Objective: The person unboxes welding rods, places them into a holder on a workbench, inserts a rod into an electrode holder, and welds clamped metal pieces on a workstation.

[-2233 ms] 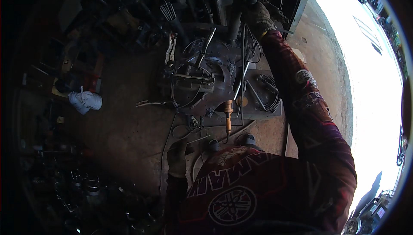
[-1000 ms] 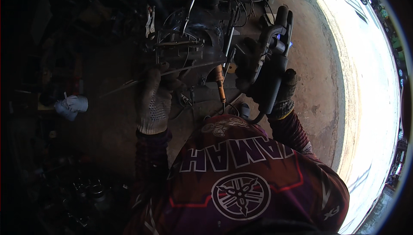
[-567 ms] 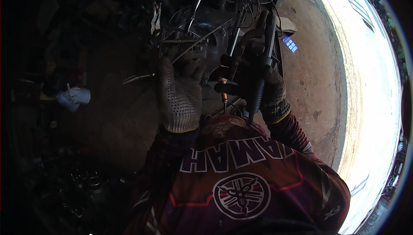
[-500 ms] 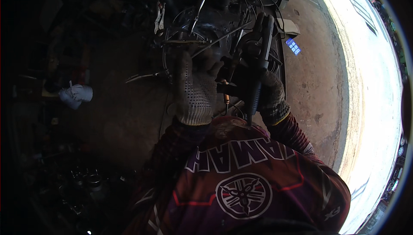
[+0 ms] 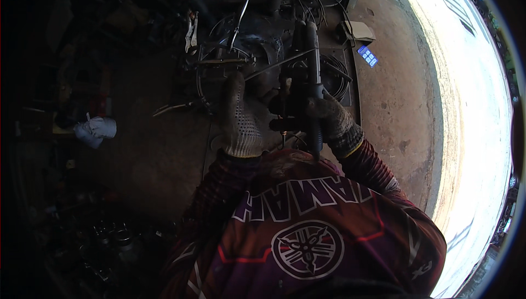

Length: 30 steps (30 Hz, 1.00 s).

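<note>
My left hand [image 5: 245,126], in a dotted knit work glove, is raised in the middle with its fingers stretched up and apart. Its inner side is in deep shadow. Around a dark tool with a ribbed handle, apparently a welding electrode holder [image 5: 313,61], my gloved right hand [image 5: 338,121] is closed. A thin rod [image 5: 279,64] slants from the tool's upper part down to near my left fingertips; whether those touch it I cannot tell. Just beyond lies a dark round metal workpiece [image 5: 263,44], with a shiny lever [image 5: 241,22] standing up from it.
Locking pliers [image 5: 191,30] are at the workpiece's left. Coiled cable [image 5: 335,74] lies right of the tool, near the dark bench's edge. A box [image 5: 360,30] and a blue card [image 5: 367,56] are further right. A pale cloth bundle [image 5: 96,129] is at the left.
My right hand and the tool have shifted left, and the tool stands more upright. The rod has tilted flatter. My left hand stays nearly in place; the whole view has shifted slightly.
</note>
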Available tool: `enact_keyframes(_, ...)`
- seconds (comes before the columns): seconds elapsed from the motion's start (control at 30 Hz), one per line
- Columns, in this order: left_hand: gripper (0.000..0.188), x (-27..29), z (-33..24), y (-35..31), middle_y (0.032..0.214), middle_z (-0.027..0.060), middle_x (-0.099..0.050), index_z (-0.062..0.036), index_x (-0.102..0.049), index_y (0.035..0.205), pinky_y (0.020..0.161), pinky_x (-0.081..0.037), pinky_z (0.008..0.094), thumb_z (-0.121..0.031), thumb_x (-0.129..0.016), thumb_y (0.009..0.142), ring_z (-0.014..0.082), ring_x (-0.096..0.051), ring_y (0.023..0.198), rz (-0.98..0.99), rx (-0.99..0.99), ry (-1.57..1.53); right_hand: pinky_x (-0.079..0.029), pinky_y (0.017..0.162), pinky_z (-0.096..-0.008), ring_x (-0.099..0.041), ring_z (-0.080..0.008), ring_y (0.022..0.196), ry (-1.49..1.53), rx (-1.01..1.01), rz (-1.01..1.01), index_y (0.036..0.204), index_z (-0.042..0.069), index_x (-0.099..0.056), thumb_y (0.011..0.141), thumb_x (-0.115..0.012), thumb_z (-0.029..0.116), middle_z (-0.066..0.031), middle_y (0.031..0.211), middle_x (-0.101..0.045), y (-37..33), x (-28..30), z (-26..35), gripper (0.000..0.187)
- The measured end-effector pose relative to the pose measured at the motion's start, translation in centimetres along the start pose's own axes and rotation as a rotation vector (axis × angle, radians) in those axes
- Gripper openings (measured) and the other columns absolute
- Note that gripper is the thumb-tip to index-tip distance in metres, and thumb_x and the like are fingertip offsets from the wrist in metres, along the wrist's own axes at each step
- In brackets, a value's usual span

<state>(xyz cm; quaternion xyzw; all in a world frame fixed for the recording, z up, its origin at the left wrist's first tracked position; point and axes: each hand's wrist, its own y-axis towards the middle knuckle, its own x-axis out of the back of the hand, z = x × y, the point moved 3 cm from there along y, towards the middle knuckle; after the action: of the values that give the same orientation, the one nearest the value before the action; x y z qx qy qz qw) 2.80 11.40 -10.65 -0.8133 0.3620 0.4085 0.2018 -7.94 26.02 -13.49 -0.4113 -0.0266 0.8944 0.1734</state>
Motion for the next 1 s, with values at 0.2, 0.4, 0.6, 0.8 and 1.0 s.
enact_keyframes(0.2, 0.034, 1.0, -6.0, 0.9, 0.109, 0.0113, -0.071, -0.0004, -0.062, 0.126, 0.081, -0.058, 0.0374, -0.027, -0.057, 0.106, 0.0174, -0.068, 0.09, -0.014, -0.142, 0.368, -0.055, 0.101, -0.0473, -0.062, -0.0301, 0.121, 0.022, -0.04, 0.209, 0.152, 0.006, -0.041, 0.081, -0.082, 0.029, -0.0159, 0.133, -0.059, -0.8, 1.3, -1.4, 0.085)
enact_keyframes(0.4, 0.033, 1.2, -8.2, 0.7, 0.102, 0.0136, -0.072, 0.0025, -0.064, 0.121, 0.076, -0.058, 0.0365, -0.025, -0.057, 0.105, 0.018, -0.07, 0.083, -0.087, -0.157, 0.53, -0.058, 0.091, -0.0422, -0.066, -0.024, 0.108, -0.078, -0.091, 0.163, 0.155, 0.007, -0.038, 0.079, -0.083, 0.019, -0.0127, 0.123, -0.063, -0.7, 0.5, -1.9, 0.089)
enact_keyframes(0.6, 0.035, 2.1, -9.6, 0.7, 0.102, 0.0153, -0.074, 0.0048, -0.064, 0.12, 0.076, -0.059, 0.0359, -0.026, -0.055, 0.105, 0.0193, -0.072, 0.081, -0.113, -0.201, 0.627, -0.059, 0.086, -0.0376, -0.067, -0.0207, 0.1, -0.153, -0.092, 0.073, 0.155, 0.008, -0.038, 0.081, -0.08, 0.014, -0.0113, 0.117, -0.065, -1.1, -0.5, -2.0, 0.085)
enact_keyframes(0.8, 0.036, 1.7, -9.5, 0.1, 0.102, 0.0148, -0.075, 0.0047, -0.066, 0.12, 0.074, -0.059, 0.0353, -0.027, -0.057, 0.104, 0.0196, -0.073, 0.08, -0.105, -0.257, 0.795, -0.06, 0.086, -0.0365, -0.067, -0.0202, 0.101, -0.236, -0.11, 0.029, 0.152, 0.007, -0.041, 0.082, -0.079, 0.011, -0.0112, 0.116, -0.065, -0.7, 0.0, -2.5, 0.08)
enact_keyframes(1.0, 0.037, 1.8, -9.8, 0.2, 0.101, 0.0146, -0.075, 0.0048, -0.067, 0.119, 0.073, -0.059, 0.0346, -0.028, -0.057, 0.104, 0.0201, -0.073, 0.08, -0.113, -0.248, 0.759, -0.061, 0.083, -0.0359, -0.068, -0.0197, 0.097, -0.288, -0.125, -0.018, 0.149, 0.005, -0.044, 0.085, -0.079, 0.014, -0.0119, 0.115, -0.067, -0.4, -0.3, -2.8, 0.074)
